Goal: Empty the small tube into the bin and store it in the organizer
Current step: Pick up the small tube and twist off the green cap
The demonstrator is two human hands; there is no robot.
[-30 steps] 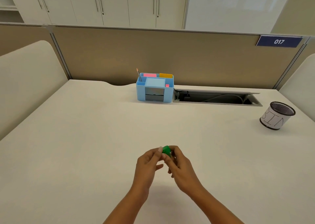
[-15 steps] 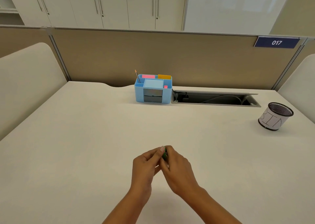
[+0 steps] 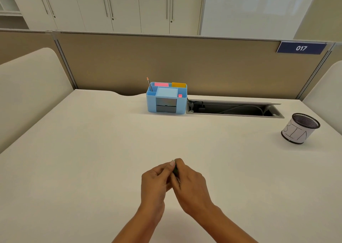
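With our left hand (image 3: 157,181) and right hand (image 3: 190,185) pinching the small tube (image 3: 175,169) together near the desk's (image 3: 92,150) front edge, we should uncap it upright before reaching the bin (image 3: 300,129) at the right edge.

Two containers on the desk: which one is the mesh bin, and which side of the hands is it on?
The black mesh cup with the paper "BIN" label, far right of both hands. The other, the blue organizer, is solid plastic at the desk's back edge.

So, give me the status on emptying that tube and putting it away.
Nothing looks finished yet. Both hands, left hand and right hand, are closed around the small tube over the desk, mostly hiding it. Left: carry it to the bin at far right, empty it, then store it in the blue organizer.
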